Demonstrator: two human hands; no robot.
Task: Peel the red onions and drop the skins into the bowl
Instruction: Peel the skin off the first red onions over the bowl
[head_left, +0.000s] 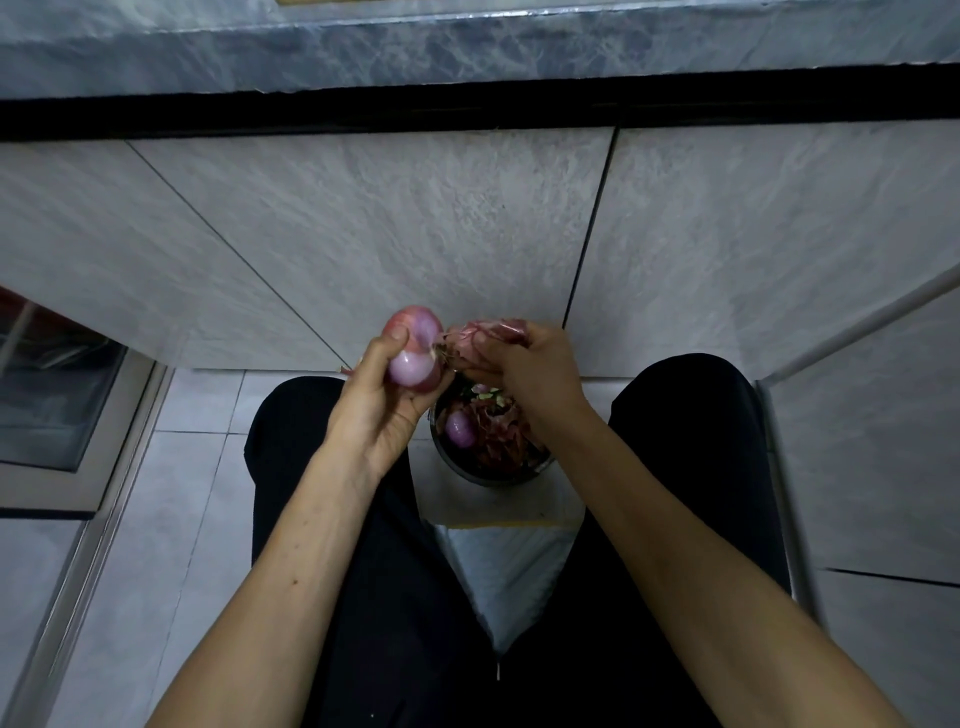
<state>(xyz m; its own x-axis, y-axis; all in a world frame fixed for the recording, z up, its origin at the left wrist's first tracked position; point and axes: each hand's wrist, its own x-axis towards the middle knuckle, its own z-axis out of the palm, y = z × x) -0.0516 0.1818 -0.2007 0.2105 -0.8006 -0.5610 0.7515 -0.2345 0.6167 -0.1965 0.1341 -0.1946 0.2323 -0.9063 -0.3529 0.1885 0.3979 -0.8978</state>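
My left hand (384, 395) grips a red onion (415, 348), partly peeled, with pale purple flesh showing. Just to its right, my right hand (530, 369) pinches a strip of dry reddish skin (485, 335) that still hangs from the onion's side. Below both hands, between my knees, sits a dark round bowl (493, 475) filled with red skins (501, 431). A small peeled onion (460, 428) lies in its left part. My right wrist hides part of the bowl's rim.
I sit facing a grey tiled wall (415, 234) under a marble counter edge (467, 47). Black trouser legs (311, 519) flank the bowl, which stands on a white sheet (509, 551) on the tiled floor. A framed panel (57, 395) is at left.
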